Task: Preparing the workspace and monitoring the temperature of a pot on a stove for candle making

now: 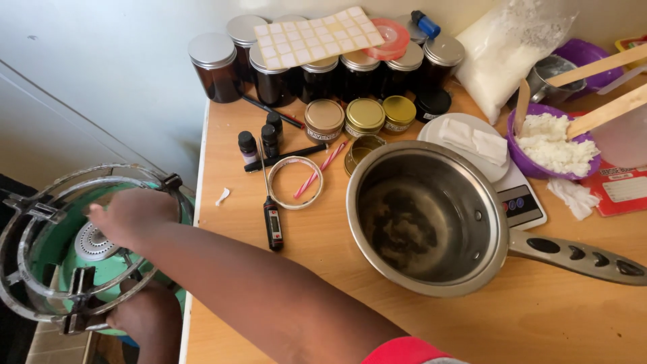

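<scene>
A green gas stove [50, 236] with round metal pot supports [40, 202] stands low at the left, beside the wooden table [323, 249]. My right arm reaches across from the lower right. My right hand [131, 216] rests curled over the stove's top ring, next to the burner head [93, 243]. Below it, my left hand [145, 315] grips the stove's lower front; its fingers are hidden under the ring. An empty steel saucepan [431, 219] with dark marks inside sits on the table to the right of my arm.
On the table lie a black probe thermometer [272, 226], a tape ring [295, 182], small dark bottles [269, 138], gold tins [364, 116] and amber jars [214, 67]. A scale [522, 199] carries a white plate; a purple bowl [549, 145] holds white flakes.
</scene>
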